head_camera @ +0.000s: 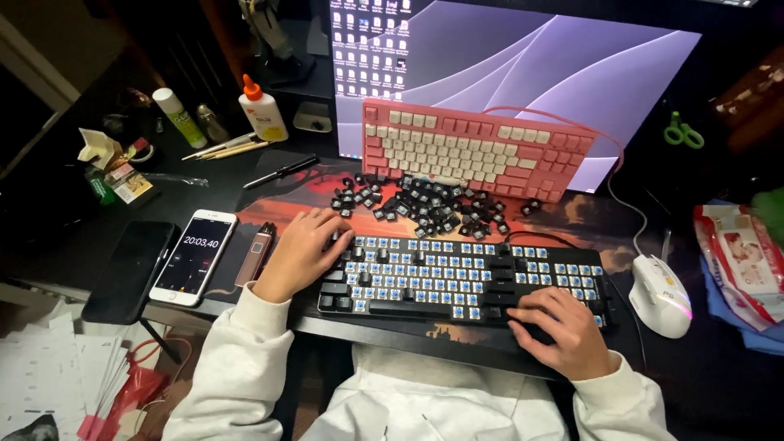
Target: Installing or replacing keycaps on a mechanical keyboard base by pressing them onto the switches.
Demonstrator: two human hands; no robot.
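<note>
Black and stripped to blue switches, the keyboard (461,278) is lying at six o'clock before me, my left hand (298,253) curling loosely on its nine o'clock end and my right hand (563,331) pressing bent fingers at four, loose keycaps (425,208) and a pink keyboard (482,151) sitting toward twelve.

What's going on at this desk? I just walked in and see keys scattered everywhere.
A person in a pale sweatshirt has both hands on a black keyboard with most of its keycaps off, blue switches bare. The left hand rests on its upper left corner; the right hand is at its lower right edge. A pile of loose black keycaps lies behind it, and a pink keyboard leans against the monitor. A phone beside it shows a running timer.
</note>
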